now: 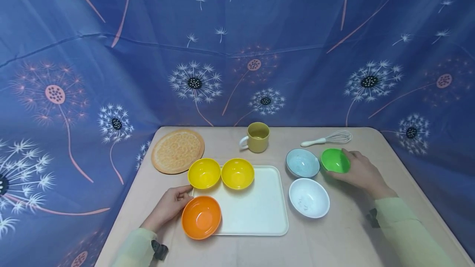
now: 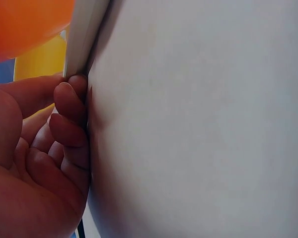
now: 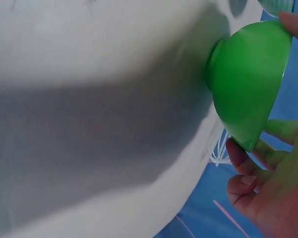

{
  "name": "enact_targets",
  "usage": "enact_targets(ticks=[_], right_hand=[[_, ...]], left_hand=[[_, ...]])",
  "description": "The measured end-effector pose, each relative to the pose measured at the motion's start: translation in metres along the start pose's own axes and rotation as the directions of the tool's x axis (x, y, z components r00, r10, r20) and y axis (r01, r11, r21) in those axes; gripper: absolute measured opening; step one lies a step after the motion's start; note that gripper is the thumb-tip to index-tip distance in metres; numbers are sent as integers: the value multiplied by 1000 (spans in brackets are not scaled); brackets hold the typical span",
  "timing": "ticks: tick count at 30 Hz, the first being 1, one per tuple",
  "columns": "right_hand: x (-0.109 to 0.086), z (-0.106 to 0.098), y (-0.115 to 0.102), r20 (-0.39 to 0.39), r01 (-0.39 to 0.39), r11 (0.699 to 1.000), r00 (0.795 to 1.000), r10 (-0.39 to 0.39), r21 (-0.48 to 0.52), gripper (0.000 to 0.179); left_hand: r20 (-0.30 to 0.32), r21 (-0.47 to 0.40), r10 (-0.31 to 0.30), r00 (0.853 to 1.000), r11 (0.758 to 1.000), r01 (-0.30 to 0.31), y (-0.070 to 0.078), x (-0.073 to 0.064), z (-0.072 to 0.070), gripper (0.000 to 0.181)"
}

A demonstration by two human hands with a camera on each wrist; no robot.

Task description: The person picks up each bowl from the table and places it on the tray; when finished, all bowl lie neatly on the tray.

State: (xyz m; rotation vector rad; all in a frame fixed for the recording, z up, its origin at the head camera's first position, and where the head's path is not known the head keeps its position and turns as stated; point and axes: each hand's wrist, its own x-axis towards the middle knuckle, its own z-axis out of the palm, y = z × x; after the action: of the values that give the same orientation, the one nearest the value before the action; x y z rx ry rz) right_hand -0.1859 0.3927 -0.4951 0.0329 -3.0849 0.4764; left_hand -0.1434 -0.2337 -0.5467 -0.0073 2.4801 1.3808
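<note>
Two rim holds suit, we judge, such light, stiff, slick ware: right hand (image 1: 360, 171) grips the green bowl (image 1: 335, 160), left hand (image 1: 170, 205) pinches the white tray (image 1: 256, 209).

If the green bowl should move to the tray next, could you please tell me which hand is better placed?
Probably the right hand: its fingers hold the green bowl, while the left hand grips the tray at its left edge, away from that bowl.

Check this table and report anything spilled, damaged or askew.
Nothing looks spilled or damaged. Slightly askew in the head view: the orange bowl juts past the near-left corner of the white tray, and the left yellow bowl past its far-left corner, rather than sitting wholly inside the rim.
</note>
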Motion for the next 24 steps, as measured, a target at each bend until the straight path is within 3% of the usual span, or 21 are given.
enact_targets(ticks=[13,18,24], right_hand=[[-20,-30,-12,-80,45,999,996,-46,-17,121],[-28,-38,-31,-104,69,997,992,-71,-19,120],[-39,-45,-64,-153,157,987,975,-162,-42,116]], left_hand=[[9,-12,-2,1000,1000,2,0,0,-1,50],[3,-3,-5,1000,1000,5,0,0,-1,50],[4,-11,-6,1000,1000,6,0,0,-1,50]])
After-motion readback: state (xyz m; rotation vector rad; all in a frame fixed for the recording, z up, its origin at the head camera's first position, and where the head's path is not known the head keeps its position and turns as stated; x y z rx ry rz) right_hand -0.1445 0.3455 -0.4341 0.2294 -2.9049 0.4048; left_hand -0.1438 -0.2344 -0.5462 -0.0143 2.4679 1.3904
